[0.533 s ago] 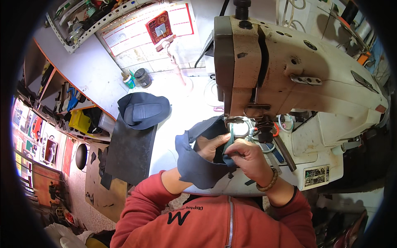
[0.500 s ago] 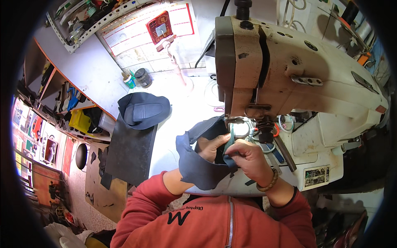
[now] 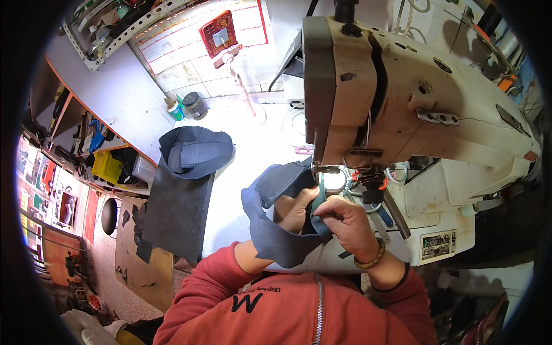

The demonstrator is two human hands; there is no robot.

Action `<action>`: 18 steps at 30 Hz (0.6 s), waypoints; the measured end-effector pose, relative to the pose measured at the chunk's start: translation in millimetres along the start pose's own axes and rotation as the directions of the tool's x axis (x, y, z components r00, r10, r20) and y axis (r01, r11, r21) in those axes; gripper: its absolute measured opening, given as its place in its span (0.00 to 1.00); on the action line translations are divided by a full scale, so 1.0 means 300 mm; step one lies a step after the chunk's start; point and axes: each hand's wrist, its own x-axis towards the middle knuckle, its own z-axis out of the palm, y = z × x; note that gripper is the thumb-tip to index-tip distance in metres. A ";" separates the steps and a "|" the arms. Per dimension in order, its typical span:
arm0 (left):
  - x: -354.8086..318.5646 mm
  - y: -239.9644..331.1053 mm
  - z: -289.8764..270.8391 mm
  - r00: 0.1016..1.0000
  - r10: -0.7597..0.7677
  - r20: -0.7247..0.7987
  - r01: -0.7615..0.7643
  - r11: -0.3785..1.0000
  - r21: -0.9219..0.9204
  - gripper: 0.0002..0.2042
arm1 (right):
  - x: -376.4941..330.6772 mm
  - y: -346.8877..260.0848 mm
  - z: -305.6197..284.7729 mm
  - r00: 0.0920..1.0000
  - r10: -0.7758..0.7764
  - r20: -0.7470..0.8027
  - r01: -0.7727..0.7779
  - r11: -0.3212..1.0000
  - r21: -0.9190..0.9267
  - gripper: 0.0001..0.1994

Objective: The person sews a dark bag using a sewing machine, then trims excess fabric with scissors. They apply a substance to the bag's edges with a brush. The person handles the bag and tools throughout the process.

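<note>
- The industrial sewing machine (image 3: 402, 109) rises just beyond your hands, its cream head leaning over them, and it sits in the same place against your hands as half a second ago.
- The dark blue fabric piece (image 3: 276, 230) that you work on curves around your left hand, with its upper edge fed in under the presser foot (image 3: 326, 170). Its fold hangs toward your chest, much as it did a moment earlier.
- The flat dark sheet (image 3: 178, 215) lies well to the left of your left hand on the bright table (image 3: 253, 149), and a stack of finished dark pieces (image 3: 195, 152) rests on its far end.
- Your right hand (image 3: 351, 224) is curled, thumb and forefinger pinching a teal strip (image 3: 318, 207) that runs up to the foot. The pinch looks unchanged from the earlier view.
- Your left hand (image 3: 296, 210) sits inside the fabric's curve with fingers bent against the cloth. Most of it is hidden, so I cannot tell how tightly it grips.
- Almost nothing has moved between the two views, so I judge that you are holding the strip lined up under the foot, not running a seam.
- Two small jars (image 3: 187, 106) stand far beyond your left hand, near the wall.
</note>
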 end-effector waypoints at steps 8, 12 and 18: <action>0.033 -0.005 -0.013 0.997 0.032 0.075 -0.028 0.998 -0.055 0.08 | 0.005 0.011 0.009 0.998 -0.009 -0.055 0.006 0.998 -0.060 0.09; 0.034 0.017 -0.028 0.989 0.002 0.151 0.004 0.999 -0.041 0.06 | 0.003 0.024 0.011 0.998 0.021 -0.060 -0.023 0.999 -0.026 0.08; 0.042 0.009 -0.035 0.979 0.059 0.196 -0.041 0.994 -0.097 0.06 | -0.003 0.033 0.013 0.997 0.025 -0.068 -0.027 0.999 -0.025 0.08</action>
